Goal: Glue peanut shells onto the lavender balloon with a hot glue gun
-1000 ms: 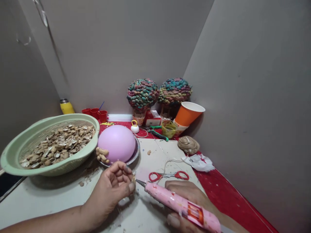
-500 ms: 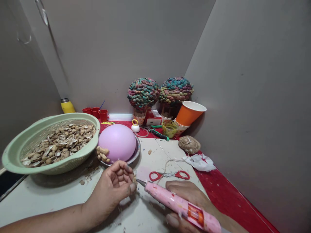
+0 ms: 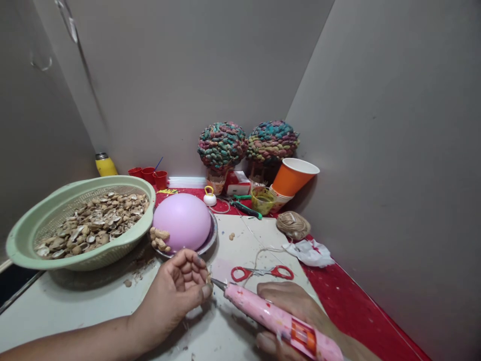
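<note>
Between thumb and fingers, my left hand (image 3: 180,286) pinches a peanut shell (image 3: 209,277), mostly hidden by the fingertips. My right hand (image 3: 296,311) is wrapped round a pink hot glue gun (image 3: 263,306), whose metal nozzle points left and meets the shell or comes very close to it. Just beyond my left hand a lilac balloon (image 3: 182,220) rests in a round metal dish (image 3: 213,235). Several peanut shells (image 3: 160,239) sit against the balloon's lower left side. Red-handled scissors (image 3: 262,272) lie on the board behind the glue gun.
At left stands a green colander (image 3: 22,245) of shells. Two colourful shell-covered balls (image 3: 222,145) stand at the back, near an orange paper cup (image 3: 291,178), pliers (image 3: 246,209) and red cups (image 3: 148,175). A twine ball (image 3: 293,224) and white tissue (image 3: 310,251) lie at right.
Both hands, the shell and the glue gun hold almost the same positions. The whole view has shifted very slightly.
</note>
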### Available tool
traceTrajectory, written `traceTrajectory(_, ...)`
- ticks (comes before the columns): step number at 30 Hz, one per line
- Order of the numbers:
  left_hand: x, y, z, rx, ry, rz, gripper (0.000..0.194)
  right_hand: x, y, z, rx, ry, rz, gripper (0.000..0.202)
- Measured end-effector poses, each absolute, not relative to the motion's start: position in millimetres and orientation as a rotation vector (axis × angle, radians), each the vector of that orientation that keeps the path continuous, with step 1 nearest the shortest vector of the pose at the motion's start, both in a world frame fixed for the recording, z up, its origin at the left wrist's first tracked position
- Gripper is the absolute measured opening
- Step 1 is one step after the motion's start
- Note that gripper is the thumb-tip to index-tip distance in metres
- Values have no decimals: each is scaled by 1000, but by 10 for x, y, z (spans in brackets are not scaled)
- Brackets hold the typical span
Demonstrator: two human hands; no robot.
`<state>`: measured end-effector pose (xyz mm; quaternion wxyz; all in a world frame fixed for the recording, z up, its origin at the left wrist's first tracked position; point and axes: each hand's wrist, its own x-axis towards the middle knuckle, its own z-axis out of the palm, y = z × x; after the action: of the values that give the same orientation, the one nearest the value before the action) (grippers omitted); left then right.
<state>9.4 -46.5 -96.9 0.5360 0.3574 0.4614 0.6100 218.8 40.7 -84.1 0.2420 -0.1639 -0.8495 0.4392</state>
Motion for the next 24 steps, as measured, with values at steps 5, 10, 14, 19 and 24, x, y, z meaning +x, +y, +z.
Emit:
traceTrajectory(5,91,-480,-987,867,1114,1437,34,2211,495,-851,-294,-2529,982,32)
traceTrajectory(10,86,-493,-990,880,1101,1442,32,2204,501,-871,-261,-2553,866,30)
traceTrajectory(14,89,-489,-985,875,1106,1450,33,2199,500,-928,-247,-2516,840,31)
traceTrajectory(19,85,-487,-983,867,1100,1468,34,2210,502,-949,-235,-2520,799,26)
traceTrajectory(24,69,-494,-963,871,1092,1487,33,2199,494,-901,-260,-2519,772,28)
